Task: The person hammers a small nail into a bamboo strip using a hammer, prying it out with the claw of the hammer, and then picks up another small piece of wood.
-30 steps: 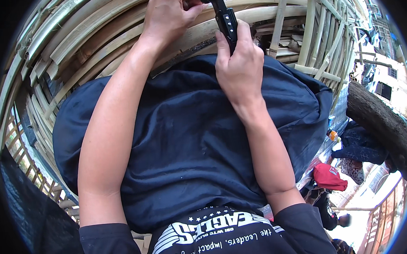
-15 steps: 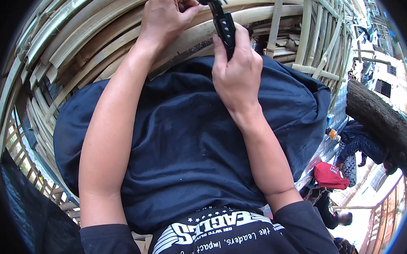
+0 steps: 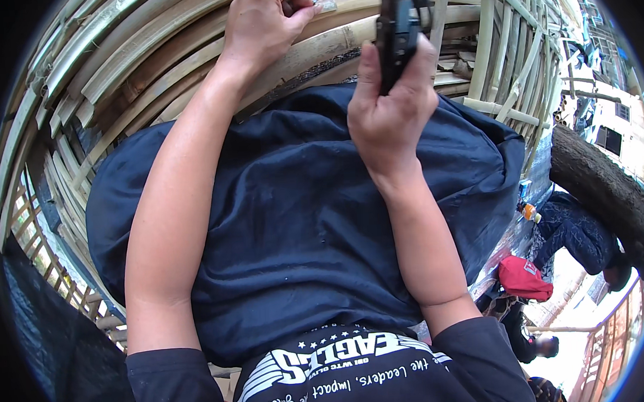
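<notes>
My left hand (image 3: 265, 25) rests on the split-bamboo slats (image 3: 308, 52) at the upper middle, thumb and fingers pinched together. What they hold is too small to make out; just right of the fingertips a pale, frayed patch (image 3: 326, 6) shows on a slat. To the right, my right hand (image 3: 394, 115) is wrapped round the handle of a black hammer multi-tool (image 3: 399, 36), lifted above the slats and blurred, its head near the top edge. Dark cloth (image 3: 300, 195) covers my lap beneath both forearms.
Upright and crossed bamboo strips (image 3: 506, 63) stand at the right. Beyond them are a thick log (image 3: 601, 171), a red cap-like item (image 3: 524, 278), a bottle with an orange label (image 3: 529, 213) and a seated person in dark trousers (image 3: 574, 226). Dark sheeting (image 3: 47, 328) hangs at the lower left.
My right hand has swung the hammer multi-tool up and to the right, away from the left fingertips. The left hand has stayed in its place, still pinched.
</notes>
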`<state>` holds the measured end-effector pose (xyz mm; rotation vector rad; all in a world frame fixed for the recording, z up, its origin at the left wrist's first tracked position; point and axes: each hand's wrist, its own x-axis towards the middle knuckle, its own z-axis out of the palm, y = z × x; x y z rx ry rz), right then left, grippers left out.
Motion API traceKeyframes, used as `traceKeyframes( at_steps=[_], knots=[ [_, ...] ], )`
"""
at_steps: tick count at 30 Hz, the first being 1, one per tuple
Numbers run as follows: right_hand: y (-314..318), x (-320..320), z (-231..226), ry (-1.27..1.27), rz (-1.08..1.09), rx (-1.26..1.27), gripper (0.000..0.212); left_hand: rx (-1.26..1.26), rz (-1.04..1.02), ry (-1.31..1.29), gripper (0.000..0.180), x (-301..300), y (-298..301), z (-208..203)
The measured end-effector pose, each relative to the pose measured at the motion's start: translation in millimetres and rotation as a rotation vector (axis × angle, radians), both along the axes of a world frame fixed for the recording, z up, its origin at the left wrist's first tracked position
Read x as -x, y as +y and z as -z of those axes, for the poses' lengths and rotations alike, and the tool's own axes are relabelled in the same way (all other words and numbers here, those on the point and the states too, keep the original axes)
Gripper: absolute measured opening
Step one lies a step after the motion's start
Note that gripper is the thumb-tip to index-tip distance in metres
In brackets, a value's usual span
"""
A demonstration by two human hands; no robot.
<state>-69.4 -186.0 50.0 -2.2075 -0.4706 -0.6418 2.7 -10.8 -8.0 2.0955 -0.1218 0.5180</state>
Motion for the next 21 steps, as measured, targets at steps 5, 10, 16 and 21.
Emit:
traceKeyframes(
  at_steps=[5, 10, 16, 21],
  knots=[
    [1.6, 2.5, 6.3, 0.214, -0.013, 0.162, 0.032, 0.022, -0.016, 0.116, 0.016, 3.1, 6.8, 3.3],
    [-4.7, 0.9, -22.1, 0.09, 0.01, -0.016, 0.026, -0.001, 0.016, 0.09, 0.017, 2.6, 0.0, 0.1],
    [-13.8, -5.1, -14.5, 0.145, 0.038, -0.053, 0.024, -0.006, -0.005, 0.098, 0.025, 0.7, 4.1, 10.1],
    [-14.8, -6.2, -20.6, 0.19, 0.052, -0.127, 0.024, -0.044, 0.029, 0.152, 0.026, 2.8, 7.4, 0.4]
  ],
)
